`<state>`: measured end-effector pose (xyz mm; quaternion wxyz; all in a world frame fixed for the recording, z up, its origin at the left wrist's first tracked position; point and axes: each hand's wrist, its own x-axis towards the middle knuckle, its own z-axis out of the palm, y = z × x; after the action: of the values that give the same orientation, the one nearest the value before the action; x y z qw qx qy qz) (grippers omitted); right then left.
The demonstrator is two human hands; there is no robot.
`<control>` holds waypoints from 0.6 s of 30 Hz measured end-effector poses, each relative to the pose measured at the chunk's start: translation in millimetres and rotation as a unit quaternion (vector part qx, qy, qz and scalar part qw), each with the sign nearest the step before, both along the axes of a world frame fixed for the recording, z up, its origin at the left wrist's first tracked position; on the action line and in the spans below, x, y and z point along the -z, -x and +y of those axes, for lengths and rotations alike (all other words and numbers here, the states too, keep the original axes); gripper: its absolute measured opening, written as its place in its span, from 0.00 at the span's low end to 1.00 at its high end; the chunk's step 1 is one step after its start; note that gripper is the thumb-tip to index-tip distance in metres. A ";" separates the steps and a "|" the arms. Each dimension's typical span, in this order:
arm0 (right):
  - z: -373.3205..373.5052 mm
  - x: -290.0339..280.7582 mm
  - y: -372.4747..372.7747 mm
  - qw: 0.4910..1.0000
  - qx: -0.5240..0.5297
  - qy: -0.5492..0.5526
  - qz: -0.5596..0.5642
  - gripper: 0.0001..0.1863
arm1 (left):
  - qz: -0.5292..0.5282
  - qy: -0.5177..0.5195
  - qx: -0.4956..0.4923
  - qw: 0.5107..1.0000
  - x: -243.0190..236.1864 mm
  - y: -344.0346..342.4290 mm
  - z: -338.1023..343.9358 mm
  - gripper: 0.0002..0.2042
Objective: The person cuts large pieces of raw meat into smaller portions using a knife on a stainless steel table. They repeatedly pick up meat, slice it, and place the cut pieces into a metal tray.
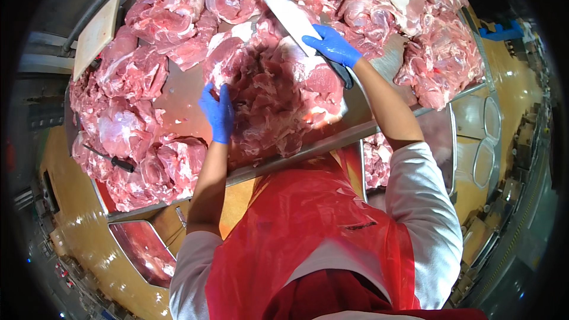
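Observation:
My right hand (pixel 332 44) in a blue glove holds a large wide-bladed knife (pixel 283 10), its pale blade pointing toward the back of the table and its dark handle below my glove. My left hand (pixel 217 112), also blue-gloved, is open, fingers bent and apart, touching the left side of the central mound of raw meat (pixel 267 95). That mound lies on the steel worktable (pixel 178 112) in front of me. A smaller black-handled knife (pixel 121 162) rests among the meat at the near left.
More meat (pixel 438 59) is heaped along the back and both sides. A pale board (pixel 96 35) stands at the left edge. Below the table's front are a steel tub (pixel 136 246) at left and another with meat (pixel 376 160) at right. Round-topped containers (pixel 491 118) sit at the right.

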<state>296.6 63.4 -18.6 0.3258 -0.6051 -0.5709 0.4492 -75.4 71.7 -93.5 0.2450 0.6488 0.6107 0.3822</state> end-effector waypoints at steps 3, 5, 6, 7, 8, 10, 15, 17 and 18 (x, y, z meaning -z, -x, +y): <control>-32.1 -19.4 -8.0 0.994 0.104 -0.018 0.022 0.25 | -0.011 0.017 -0.010 1.000 -5.8 23.2 11.0 0.26; -46.0 -7.3 -19.7 0.985 0.146 -0.047 0.083 0.25 | -0.098 0.088 -0.003 0.991 -5.3 41.2 17.3 0.30; -48.8 -0.2 -24.7 0.979 0.150 -0.062 0.127 0.25 | -0.080 0.060 0.017 0.995 3.9 42.9 7.8 0.31; -46.5 12.1 -29.2 0.971 0.178 -0.078 0.140 0.24 | -0.060 0.033 0.039 0.997 18.0 43.5 -9.1 0.32; -40.8 14.3 -31.1 0.976 0.157 -0.052 0.142 0.25 | -0.035 0.011 0.063 0.997 26.3 47.5 -28.2 0.32; -34.3 13.0 -32.9 0.980 0.136 0.002 0.142 0.26 | 0.002 0.045 0.043 0.998 17.3 14.4 -56.6 0.32; -6.2 13.6 18.8 0.988 -0.026 -0.132 -0.074 0.24 | 0.055 -0.050 -0.066 0.995 29.1 -7.7 -53.3 0.30; -15.6 6.7 52.8 0.934 -0.060 -0.262 -0.236 0.21 | 0.061 -0.091 -0.066 0.992 31.7 -0.8 -43.6 0.27; -14.9 6.6 54.5 0.933 -0.040 -0.270 -0.235 0.20 | 0.050 -0.071 -0.059 0.994 31.7 1.0 -38.3 0.27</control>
<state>242.1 48.5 -25.2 0.3153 -0.5592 -0.7547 0.1355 -76.4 33.3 -125.2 0.1445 0.6455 0.6309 0.4055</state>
